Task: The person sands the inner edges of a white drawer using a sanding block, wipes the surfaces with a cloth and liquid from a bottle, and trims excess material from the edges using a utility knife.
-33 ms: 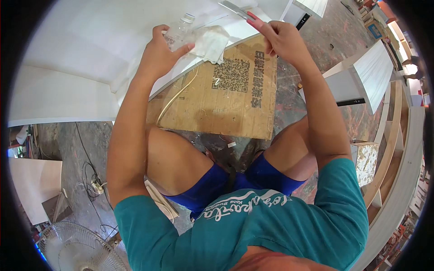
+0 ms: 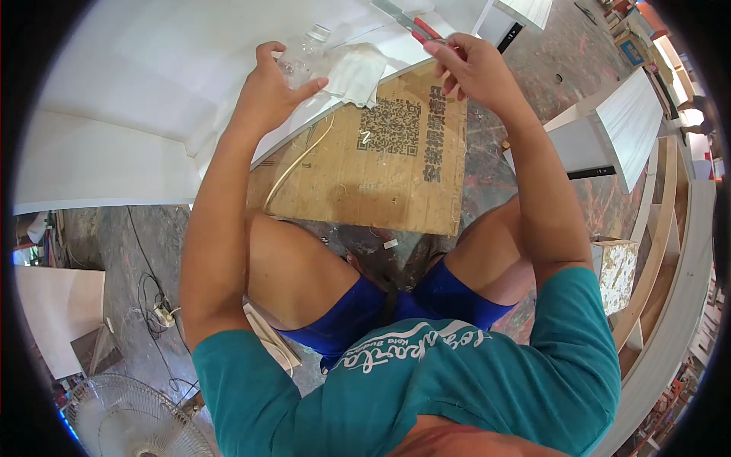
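My left hand (image 2: 270,91) curls round a clear plastic bottle (image 2: 303,57) with a white cap, its thumb and fingers on either side. The bottle leans to the right, and its lower part is hard to make out. A crumpled white cloth (image 2: 356,74) lies just right of it, partly over the cardboard edge. In my right hand (image 2: 474,72) is a red-handled tool with a flat silver blade, seemingly a utility knife (image 2: 417,27). Its blade points up and left above the white panel, held by thumb and fingers near the handle's end.
Large white panels (image 2: 114,152) stand ahead and left. A brown cardboard sheet (image 2: 327,183) lies before my knees, with a thin pale strip (image 2: 301,158) on it. White cabinet pieces (image 2: 601,137) stand at right. Cables (image 2: 156,308) and a fan (image 2: 137,419) are at lower left.
The knife has turned slightly in my right hand, showing more of its red handle. My right fingers have loosened and shifted a little. My left hand and the bottle look nearly unchanged.
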The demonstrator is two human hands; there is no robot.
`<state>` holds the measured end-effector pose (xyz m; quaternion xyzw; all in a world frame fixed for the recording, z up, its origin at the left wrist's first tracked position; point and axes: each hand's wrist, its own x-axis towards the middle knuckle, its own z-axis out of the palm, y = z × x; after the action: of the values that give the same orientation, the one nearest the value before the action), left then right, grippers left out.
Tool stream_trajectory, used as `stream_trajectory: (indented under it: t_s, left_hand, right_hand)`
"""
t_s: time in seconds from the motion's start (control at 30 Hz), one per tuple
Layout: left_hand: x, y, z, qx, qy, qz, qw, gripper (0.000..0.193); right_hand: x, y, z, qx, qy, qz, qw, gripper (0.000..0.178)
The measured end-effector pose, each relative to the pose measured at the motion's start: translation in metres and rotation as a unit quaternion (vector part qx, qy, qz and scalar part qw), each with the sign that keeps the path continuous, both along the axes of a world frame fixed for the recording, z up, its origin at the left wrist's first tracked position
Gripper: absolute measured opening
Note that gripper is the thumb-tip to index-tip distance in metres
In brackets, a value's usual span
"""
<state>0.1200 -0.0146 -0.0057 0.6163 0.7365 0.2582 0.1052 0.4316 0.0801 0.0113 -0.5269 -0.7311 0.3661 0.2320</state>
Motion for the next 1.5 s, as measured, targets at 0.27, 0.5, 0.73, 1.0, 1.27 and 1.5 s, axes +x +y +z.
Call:
stream_trajectory:
  t_s: [0.27, 0.5, 0.73, 1.0, 1.27, 1.5]
  left_hand:
    - [-0.014, 0.004, -0.011, 0.038, 0.126, -0.051, 0.99, 0.074]
    - [-0.01, 0.001, -0.005, 0.039, 0.148, -0.088, 0.984, 0.071]
    - [0.003, 0.003, 0.006, 0.1, 0.069, -0.047, 0.991, 0.078]
    - [0.013, 0.026, 0.0, 0.131, -0.242, 0.043, 0.96, 0.087]
    - [0.031, 0.047, -0.027, 0.223, -0.369, -0.084, 0.898, 0.084]
    - [0.034, 0.043, -0.011, 0.118, -0.154, -0.009, 0.981, 0.064]
  right_hand:
    - [-0.016, -0.022, -0.011, 0.285, -0.192, 0.09, 0.935, 0.035]
    - [-0.014, -0.007, -0.019, 0.285, -0.259, 0.009, 0.923, 0.036]
    - [-0.01, 0.002, -0.024, 0.256, -0.24, 0.035, 0.936, 0.033]
    - [-0.009, 0.008, -0.025, 0.235, -0.223, 0.034, 0.945, 0.034]
    - [-0.011, 0.012, -0.025, 0.216, -0.22, 0.051, 0.95, 0.035]
    - [-0.009, 0.009, -0.025, 0.242, -0.195, 0.06, 0.948, 0.034]
